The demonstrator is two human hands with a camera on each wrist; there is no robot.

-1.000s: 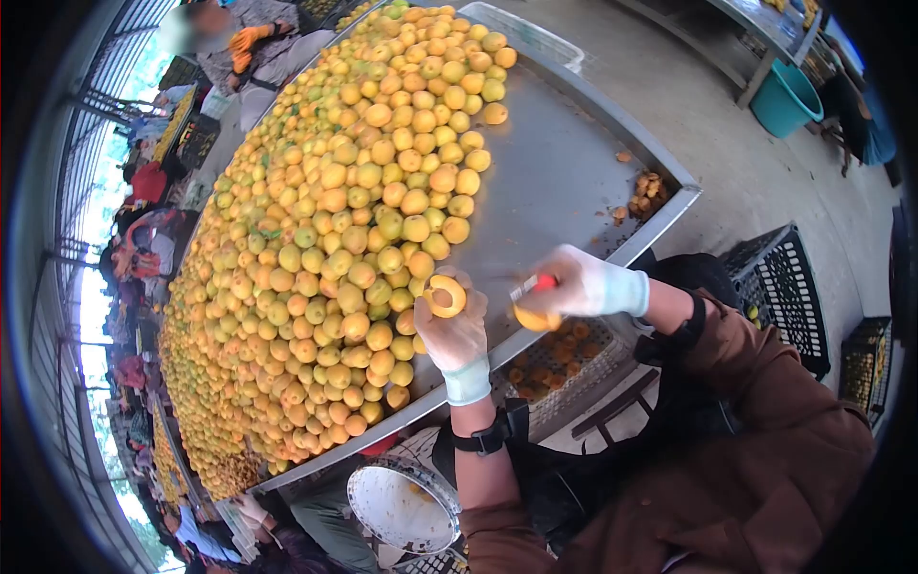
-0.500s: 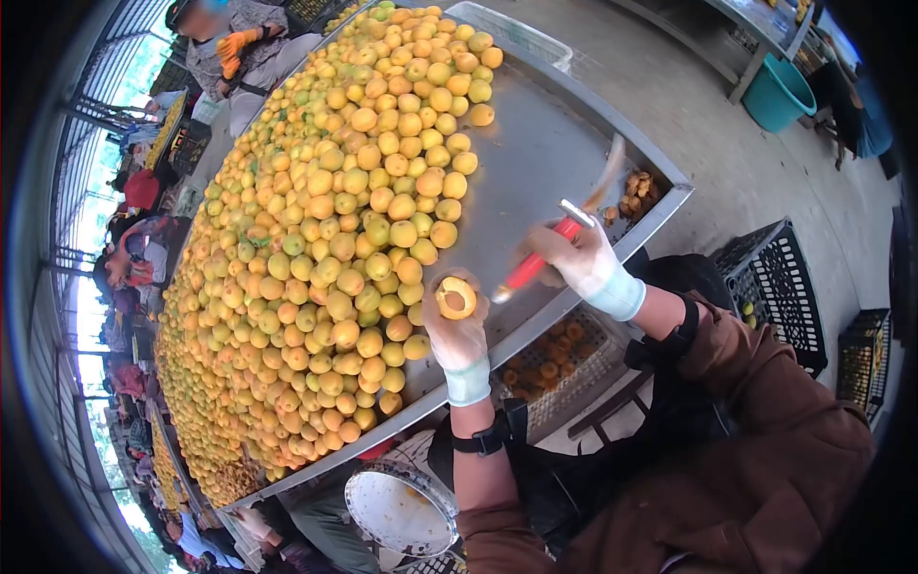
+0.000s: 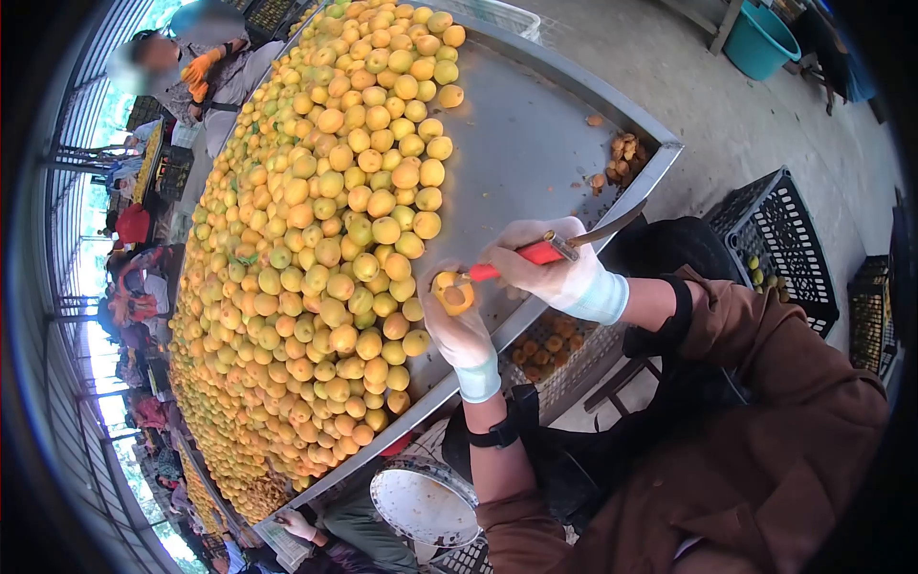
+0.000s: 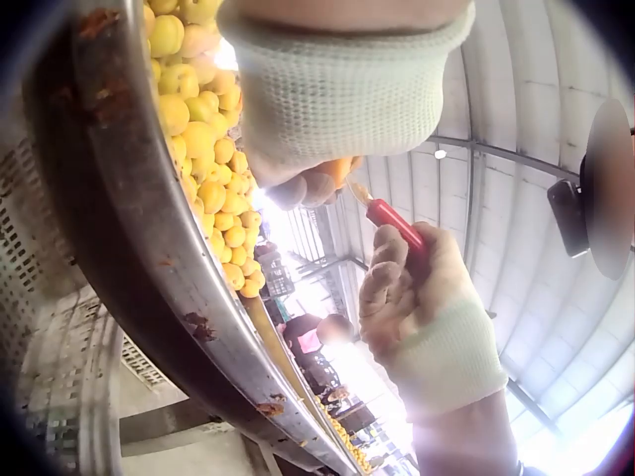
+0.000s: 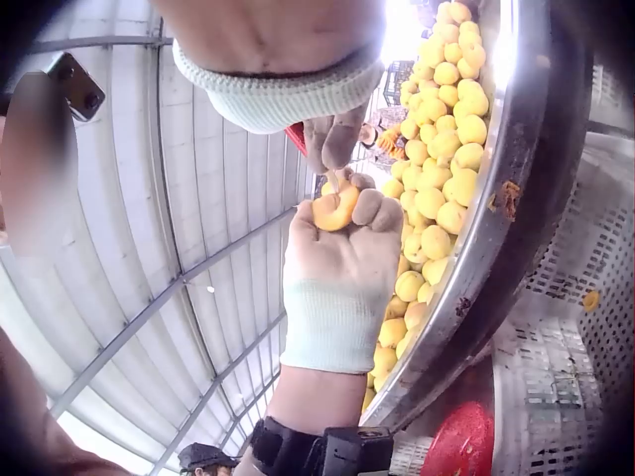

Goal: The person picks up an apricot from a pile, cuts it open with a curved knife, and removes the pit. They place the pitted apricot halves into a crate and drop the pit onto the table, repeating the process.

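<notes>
In the head view, my gloved left hand (image 3: pixel 459 335) holds a cut apricot (image 3: pixel 454 295) with a hollow in its face, beside the heap of whole apricots (image 3: pixel 325 230). My gloved right hand (image 3: pixel 569 277) grips a red-handled pitting knife (image 3: pixel 543 253), its tip right at the apricot's cut face. A thin brown strip (image 3: pixel 612 225) trails from the handle's rear end. The right wrist view shows the ring-like apricot (image 5: pixel 335 206) between the left fingers and thumb. Seen from the left wrist, the red handle (image 4: pixel 397 226) slants toward the fruit.
Brown pits and scraps (image 3: pixel 623 158) lie at the metal table's (image 3: pixel 521 124) right corner. Below its near edge stands a crate with cut apricots (image 3: pixel 550 349). A black crate (image 3: pixel 794 249) stands at right, a white bucket (image 3: pixel 426 502) below. Across the heap sits a person wearing orange gloves (image 3: pixel 201 69).
An orange piece of fruit under my right hand a second ago is gone from there. The right hand has swung left, bringing the knife tip to the apricot in my left hand.
</notes>
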